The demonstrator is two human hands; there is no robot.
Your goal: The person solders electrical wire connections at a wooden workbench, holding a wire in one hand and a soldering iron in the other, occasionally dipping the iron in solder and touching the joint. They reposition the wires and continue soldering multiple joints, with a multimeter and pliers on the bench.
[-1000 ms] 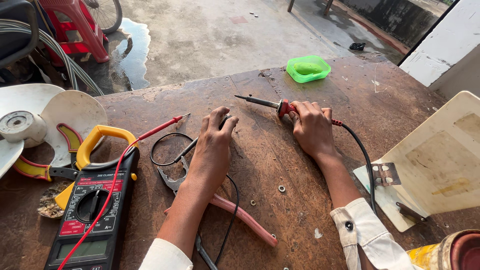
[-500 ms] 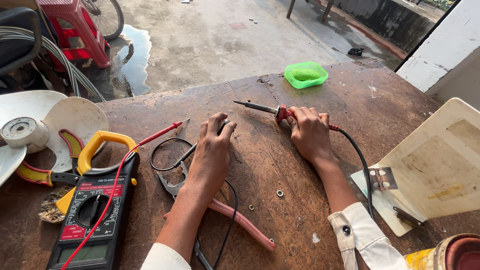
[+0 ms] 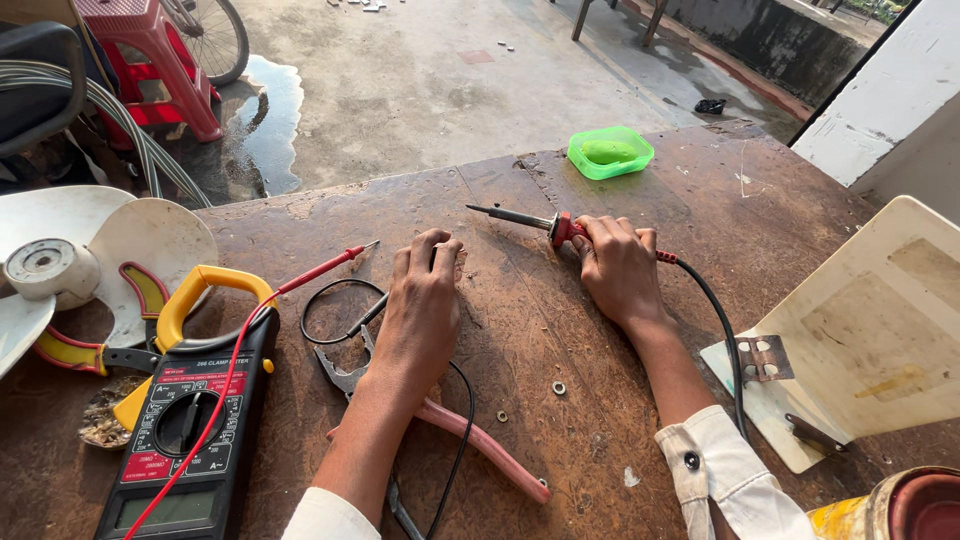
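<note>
Soldering iron (image 3: 545, 222) held by its red handle in the right hand (image 3: 620, 268), fingers wrapped closed around the grip, metal tip pointing away to the left and lifted just clear of the table (image 3: 520, 400); black cord (image 3: 722, 340) trailing back from the grip along the right forearm. Left of the tip, left hand (image 3: 425, 295) resting palm down, fingers pressed together on something small against the table, too hidden to tell what. Judged as the holding-down stage before soldering: workpiece pinned, iron poised but not yet on it. Next move likely calls for swinging the tip in toward the left fingertips, with a steady touch and care to keep hot metal off skin. Under the left wrist, pink-handled pliers (image 3: 470, 430) and a loop of black wire (image 3: 335, 310). Further left of the grip, a yellow-and-black clamp meter (image 3: 190, 420) with its red probe lead (image 3: 300, 285) reaching toward the left hand, then a white fan blade (image 3: 120, 250). Beyond the tip, near the far edge, a green plastic dish (image 3: 610, 152). Right of the grip, a cream panel (image 3: 880, 340) with a small metal hinge plate (image 3: 765, 357).
</note>
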